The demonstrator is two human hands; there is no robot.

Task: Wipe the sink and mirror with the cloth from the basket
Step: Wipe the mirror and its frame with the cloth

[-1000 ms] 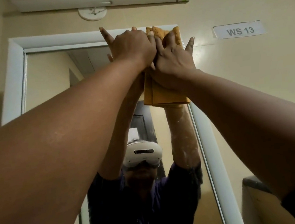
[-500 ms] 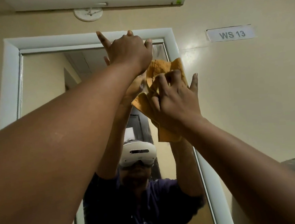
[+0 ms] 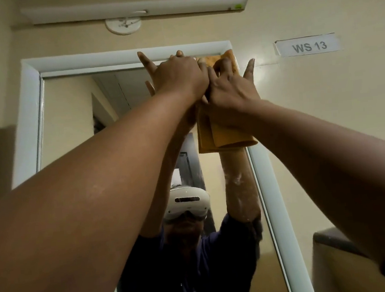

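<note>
Two hands [image 3: 207, 86] press one cloth [image 3: 226, 133] on one mirror [image 3: 73, 123]

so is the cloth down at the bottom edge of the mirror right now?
No, the cloth is pressed at the top right corner of the mirror, under the right hand.

One mirror [image 3: 68, 124], white-framed, mounted on the wall. Two hands raised at its top right corner: left hand [image 3: 181, 77], right hand [image 3: 231, 91]. One orange cloth [image 3: 223, 131] at that same corner, hanging down over the mirror's right edge. One label [image 3: 307, 46] reading "WS 13", right of the mirror's top. One tube light fixture [image 3: 133, 10] above the mirror. One round white wall fitting [image 3: 123, 26] between fixture and mirror.
</note>
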